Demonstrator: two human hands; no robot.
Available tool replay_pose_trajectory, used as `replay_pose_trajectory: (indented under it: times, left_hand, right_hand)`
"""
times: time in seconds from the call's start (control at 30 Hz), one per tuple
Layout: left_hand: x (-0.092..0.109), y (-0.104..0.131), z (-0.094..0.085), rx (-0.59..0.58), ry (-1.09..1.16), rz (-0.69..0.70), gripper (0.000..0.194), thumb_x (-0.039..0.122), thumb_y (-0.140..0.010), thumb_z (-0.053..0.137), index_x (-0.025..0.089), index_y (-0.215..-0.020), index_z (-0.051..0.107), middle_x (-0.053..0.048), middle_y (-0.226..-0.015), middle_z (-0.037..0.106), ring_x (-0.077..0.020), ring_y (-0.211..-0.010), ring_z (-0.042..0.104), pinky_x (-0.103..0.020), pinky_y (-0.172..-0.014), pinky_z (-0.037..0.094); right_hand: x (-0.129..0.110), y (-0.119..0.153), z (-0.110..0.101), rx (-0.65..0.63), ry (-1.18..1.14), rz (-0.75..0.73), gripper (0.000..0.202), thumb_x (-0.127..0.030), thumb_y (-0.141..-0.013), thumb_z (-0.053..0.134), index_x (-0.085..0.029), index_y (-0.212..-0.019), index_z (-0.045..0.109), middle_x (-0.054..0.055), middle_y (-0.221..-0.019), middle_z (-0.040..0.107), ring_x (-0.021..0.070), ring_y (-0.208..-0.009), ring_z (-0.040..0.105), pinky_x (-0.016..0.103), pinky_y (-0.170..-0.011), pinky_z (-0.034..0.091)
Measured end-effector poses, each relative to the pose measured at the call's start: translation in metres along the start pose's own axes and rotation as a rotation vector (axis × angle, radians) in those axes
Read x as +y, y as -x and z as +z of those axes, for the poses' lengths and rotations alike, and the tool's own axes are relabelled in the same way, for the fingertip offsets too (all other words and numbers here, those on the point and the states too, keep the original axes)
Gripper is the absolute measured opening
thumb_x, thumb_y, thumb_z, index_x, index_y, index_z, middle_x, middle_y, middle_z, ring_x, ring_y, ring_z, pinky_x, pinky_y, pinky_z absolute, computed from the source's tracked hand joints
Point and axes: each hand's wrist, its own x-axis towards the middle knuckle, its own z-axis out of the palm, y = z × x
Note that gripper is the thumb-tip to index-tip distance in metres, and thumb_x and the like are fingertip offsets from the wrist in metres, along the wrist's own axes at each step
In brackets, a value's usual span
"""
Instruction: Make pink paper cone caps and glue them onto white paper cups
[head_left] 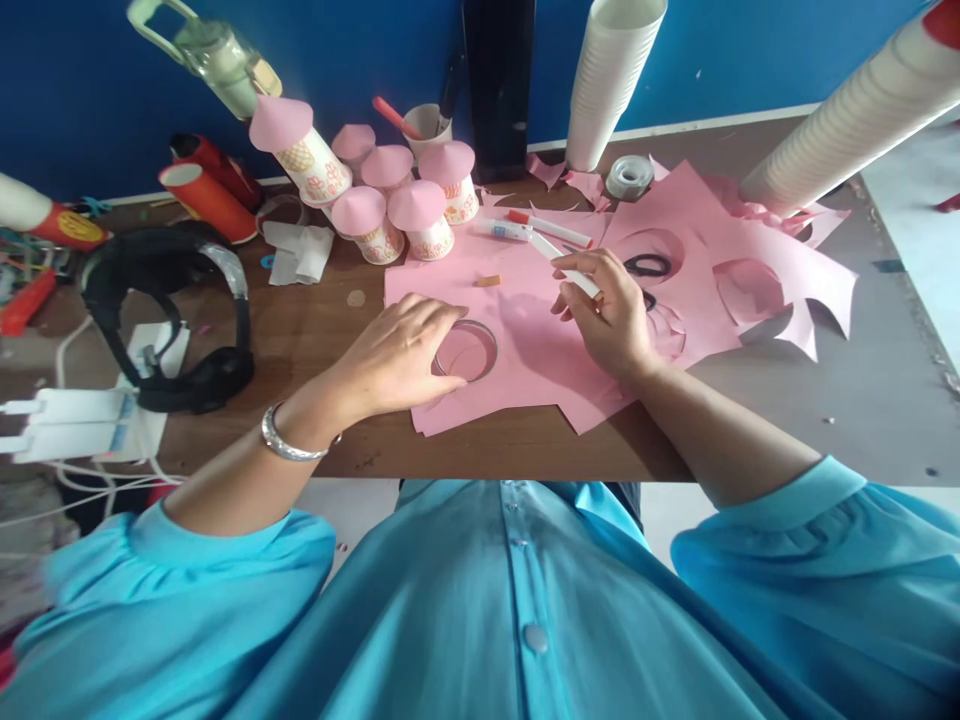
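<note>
My left hand [405, 350] curves round a thin, dark-edged ring [496, 356] that lies flat on a sheet of pink paper [525, 350]. Its thumb and fingertips touch the rim on the left side. Over the paper's right part, my right hand [611, 310] is closed on a slim white pen-like stick [551, 250]; its tip is not clear. Between the hands lies a small brown-orange piece [488, 281]. A white marker [502, 230] and a red-and-white marker [551, 228] rest near the paper's back edge. Scissors [646, 265] with black handles lie beside my right hand, partly hidden by it.
Several paper cups with pink cone tops [431, 210] stand at the back. Stacks of white cups [611, 80] rise behind and right. Cut pink scraps [795, 270] and a tape roll [630, 177] lie at right. A black headset [169, 320], cables and a bottle [217, 60] occupy the left.
</note>
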Motion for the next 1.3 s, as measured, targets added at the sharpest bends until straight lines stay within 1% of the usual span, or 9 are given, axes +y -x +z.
replay_pose_trajectory:
  times: [0.2,0.37,0.5,0.63,0.73,0.87,0.97,1.07,1.3]
  left_hand:
    - [-0.020,0.000,0.001,0.076,-0.038,-0.140,0.059,0.042,-0.086,0.074,0.020,-0.138,0.058,-0.014,-0.138,0.065,-0.0345,-0.131,0.057,-0.051,-0.111,0.049]
    - [-0.034,-0.009,-0.001,0.201,-0.008,-0.192,0.041,0.040,-0.096,0.063,0.021,-0.133,0.063,-0.012,-0.136,0.065,-0.0296,-0.128,0.060,-0.044,-0.109,0.052]
    - [-0.033,-0.040,0.007,0.304,0.090,-0.167,0.039,0.037,-0.092,0.071,0.019,-0.127,0.066,-0.011,-0.129,0.068,-0.0276,-0.120,0.064,-0.041,-0.104,0.054]
    - [-0.031,-0.077,0.019,0.282,0.102,-0.138,0.040,0.045,-0.094,0.070,0.014,-0.119,0.071,-0.014,-0.119,0.070,-0.0306,-0.117,0.065,-0.042,-0.099,0.054]
    - [-0.031,-0.091,0.026,0.221,0.104,-0.136,0.033,0.041,-0.096,0.068,0.014,-0.115,0.074,-0.014,-0.116,0.071,-0.0291,-0.109,0.067,-0.039,-0.093,0.054]
    - [-0.031,-0.092,0.030,0.227,0.158,-0.126,0.017,0.027,-0.094,0.067,0.017,-0.106,0.074,-0.010,-0.113,0.072,-0.0254,-0.102,0.069,-0.035,-0.085,0.054]
    - [-0.032,-0.089,0.032,0.256,0.189,-0.108,0.009,0.023,-0.093,0.066,0.018,-0.096,0.073,-0.009,-0.108,0.072,-0.0260,-0.104,0.067,-0.034,-0.084,0.053]
    - [-0.035,-0.088,0.037,0.291,0.217,-0.074,0.006,0.021,-0.091,0.066,0.018,-0.094,0.070,-0.009,-0.106,0.073,-0.0258,-0.103,0.067,-0.036,-0.085,0.053]
    - [-0.040,-0.088,0.051,0.511,0.475,-0.067,0.006,0.016,-0.092,0.066,0.019,-0.096,0.063,-0.003,-0.093,0.074,-0.0171,-0.087,0.070,-0.029,-0.081,0.054]
  right_hand:
    - [-0.003,0.000,0.000,0.021,-0.161,0.061,0.024,-0.030,-0.103,0.054,-0.022,-0.124,0.060,0.006,-0.111,0.069,0.0118,-0.072,0.068,0.026,-0.062,0.059]
    - [-0.004,-0.002,0.002,0.057,-0.348,0.127,0.026,-0.038,-0.102,0.059,-0.021,-0.121,0.063,0.003,-0.100,0.071,0.0106,-0.069,0.067,0.024,-0.061,0.058]
    - [-0.002,-0.005,0.000,0.093,-0.434,0.246,0.026,-0.044,-0.097,0.067,-0.022,-0.110,0.069,0.001,-0.090,0.070,0.0109,-0.066,0.066,0.025,-0.060,0.059]
    - [-0.001,-0.007,-0.003,0.118,-0.492,0.321,0.027,-0.045,-0.092,0.072,-0.023,-0.106,0.072,0.000,-0.085,0.070,0.0114,-0.065,0.065,0.027,-0.060,0.059]
    - [0.000,-0.008,-0.005,0.143,-0.522,0.354,0.029,-0.047,-0.089,0.075,-0.023,-0.105,0.072,0.000,-0.085,0.071,0.0115,-0.065,0.065,0.027,-0.060,0.059]
    - [0.002,-0.009,-0.006,0.136,-0.548,0.377,0.031,-0.048,-0.087,0.076,-0.023,-0.104,0.073,0.001,-0.084,0.072,0.0115,-0.065,0.065,0.026,-0.059,0.057]
    - [0.002,-0.009,-0.005,0.105,-0.545,0.385,0.030,-0.046,-0.088,0.076,-0.022,-0.105,0.074,0.001,-0.084,0.073,0.0111,-0.066,0.065,0.026,-0.060,0.057]
    - [0.002,-0.010,-0.005,0.088,-0.539,0.385,0.029,-0.046,-0.089,0.076,-0.022,-0.105,0.074,0.001,-0.084,0.073,0.0108,-0.065,0.065,0.026,-0.060,0.056]
    - [-0.001,-0.010,-0.005,0.058,-0.518,0.413,0.029,-0.047,-0.089,0.075,-0.022,-0.104,0.073,0.001,-0.084,0.072,0.0120,-0.065,0.063,0.027,-0.061,0.054]
